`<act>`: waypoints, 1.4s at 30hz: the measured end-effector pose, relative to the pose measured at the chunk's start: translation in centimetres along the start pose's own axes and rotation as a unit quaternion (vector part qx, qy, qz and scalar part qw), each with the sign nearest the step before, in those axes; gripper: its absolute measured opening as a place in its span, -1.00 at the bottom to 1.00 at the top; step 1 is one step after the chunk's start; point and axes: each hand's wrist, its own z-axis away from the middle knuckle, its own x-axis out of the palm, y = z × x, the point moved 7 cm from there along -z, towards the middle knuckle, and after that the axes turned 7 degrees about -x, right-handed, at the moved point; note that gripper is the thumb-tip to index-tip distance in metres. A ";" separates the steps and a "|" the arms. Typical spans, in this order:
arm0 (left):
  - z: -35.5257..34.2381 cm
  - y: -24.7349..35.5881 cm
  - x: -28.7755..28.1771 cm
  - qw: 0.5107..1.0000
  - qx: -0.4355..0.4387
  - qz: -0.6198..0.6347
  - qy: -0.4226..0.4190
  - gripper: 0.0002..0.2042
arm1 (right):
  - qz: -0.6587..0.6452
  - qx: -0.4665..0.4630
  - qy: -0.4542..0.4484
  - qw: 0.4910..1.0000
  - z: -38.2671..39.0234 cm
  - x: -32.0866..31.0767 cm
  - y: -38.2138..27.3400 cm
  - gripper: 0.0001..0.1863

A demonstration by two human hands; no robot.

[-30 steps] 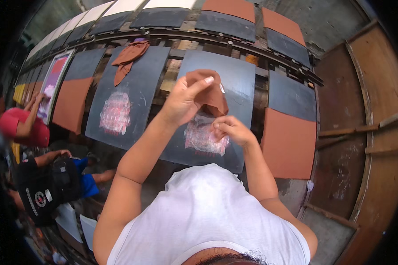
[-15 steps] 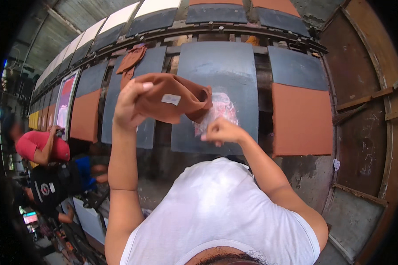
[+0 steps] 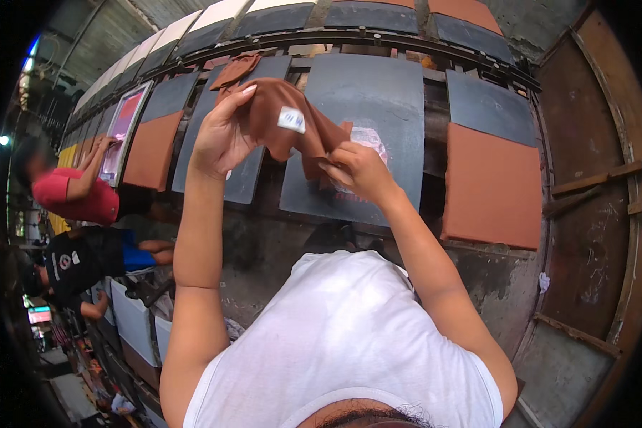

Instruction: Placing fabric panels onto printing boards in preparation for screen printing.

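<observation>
A limp piece of brown fabric (image 3: 267, 121) with a small white label hangs between my hands over the dark platens. My left hand (image 3: 220, 135) grips its upper left edge, thumb on top. My right hand (image 3: 357, 164) pinches its lower right end. Beneath that end, a pink and white printed patch (image 3: 371, 143) shows on the middle dark platen (image 3: 357, 82), partly hidden by fabric and hand. More crumpled brown fabric (image 3: 235, 65) lies on the platen to the left.
Platens (image 3: 492, 185) covered partly in brown or white cloth line the rails (image 3: 378, 41). At left, a person in red (image 3: 75, 192) handles a framed screen (image 3: 128, 114); another in black (image 3: 78, 267) is below. A wooden board wall (image 3: 581, 128) stands at right.
Since a second ago, my left hand has moved left, spreading the fabric so its label shows. My right hand has risen and taken hold of the fabric's other end.
</observation>
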 end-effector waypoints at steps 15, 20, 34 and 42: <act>-14.7 4.7 -8.6 0.994 0.027 -0.089 0.053 -0.76 | 0.086 0.255 0.093 0.959 -0.6 -14.6 14.1 -0.83; -27.0 9.2 -14.2 0.992 0.030 -0.109 0.060 -0.86 | 0.192 0.320 0.108 0.921 -10.2 -22.8 20.5 -0.80; -23.7 2.0 -18.0 0.997 -0.005 -0.022 0.079 -0.75 | 0.317 0.079 0.189 0.926 -6.8 -19.4 15.0 -0.82; -20.0 -10.4 -25.7 0.982 -0.088 -0.033 0.167 -0.74 | 0.309 0.182 0.142 0.922 4.4 -11.6 17.7 -0.85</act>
